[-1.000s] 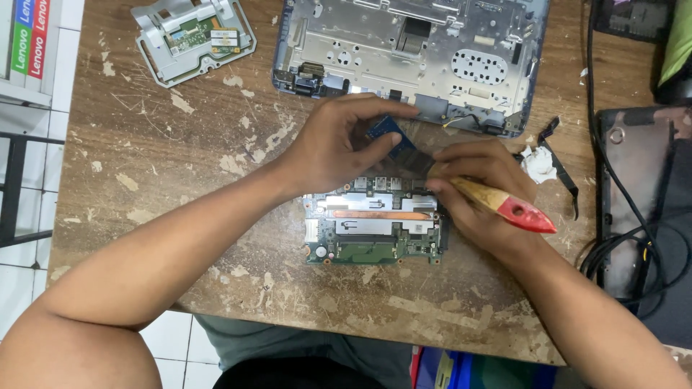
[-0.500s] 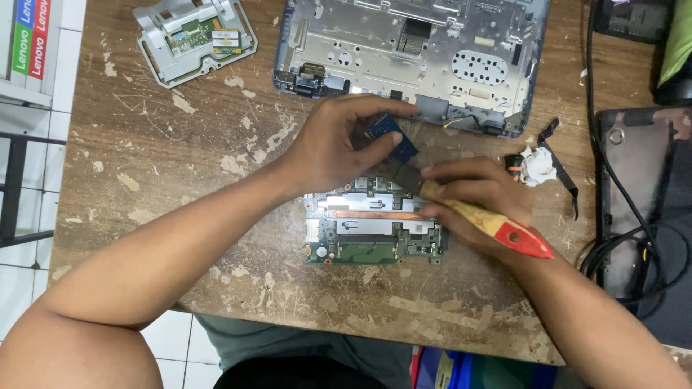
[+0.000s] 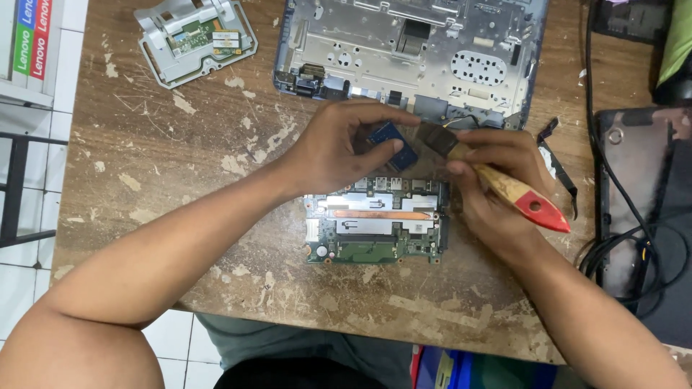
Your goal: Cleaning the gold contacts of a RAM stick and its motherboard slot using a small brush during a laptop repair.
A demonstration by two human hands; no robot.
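Note:
My left hand (image 3: 339,144) holds a small blue circuit board (image 3: 393,144) pinched between thumb and fingers, above the table. My right hand (image 3: 497,180) grips a paintbrush (image 3: 504,186) with a wooden handle and a red end; its dark bristles (image 3: 435,138) sit just right of the blue board. Below both hands a green laptop motherboard (image 3: 375,223) with a copper heat pipe lies flat on the worn wooden table (image 3: 144,158).
An opened grey laptop chassis (image 3: 411,50) lies at the back of the table. A silver touchpad bracket (image 3: 196,39) sits at the back left. A black device with cables (image 3: 641,209) lies to the right. A black strip part (image 3: 559,162) rests by my right hand.
Both hands have lifted slightly away from the motherboard. The blue board now shows more in my left fingers, and the brush bristles have moved up beside it.

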